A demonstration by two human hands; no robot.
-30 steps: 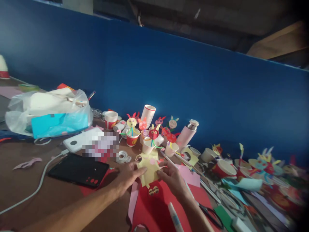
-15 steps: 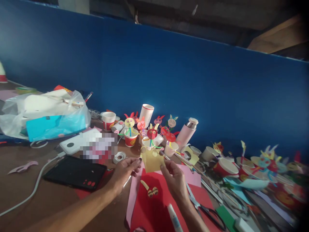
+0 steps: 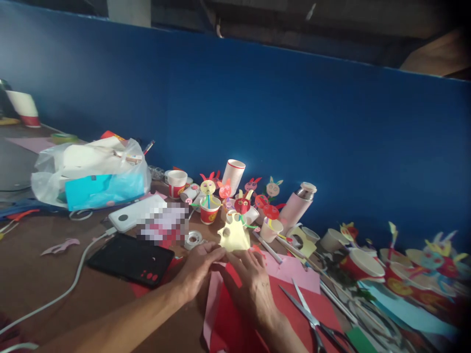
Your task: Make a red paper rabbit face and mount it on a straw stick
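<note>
My left hand [image 3: 198, 268] is low over the table, thumb and forefinger drawn together; what lies between the fingertips, if anything, is too small to make out. My right hand [image 3: 253, 284] reaches over the red paper [image 3: 294, 306] with its fingers stretched forward and down, the forefinger meeting the left fingertips. Just beyond both hands is a yellow paper sheet [image 3: 237, 238] with rounded cut-outs along its edge. Its near edge is close to my right fingers; I cannot tell whether they touch it. Scissors [image 3: 311, 318] lie with blades apart, right of my right forearm.
A black phone case [image 3: 130, 257], a white power bank [image 3: 134, 213] and a tape roll [image 3: 193, 239] are on the left. Paper-cup figures [image 3: 209, 211] and a pink thermos [image 3: 296, 208] stand behind. More decorated cups [image 3: 362, 264] crowd the right side. A plastic bag [image 3: 47, 171] bulges at left.
The yellow sheet, held between both hands before, is now beyond them. Both hands have come together and lower. The striped ovals, small yellow strip and glue pen no longer show; the camera has turned left.
</note>
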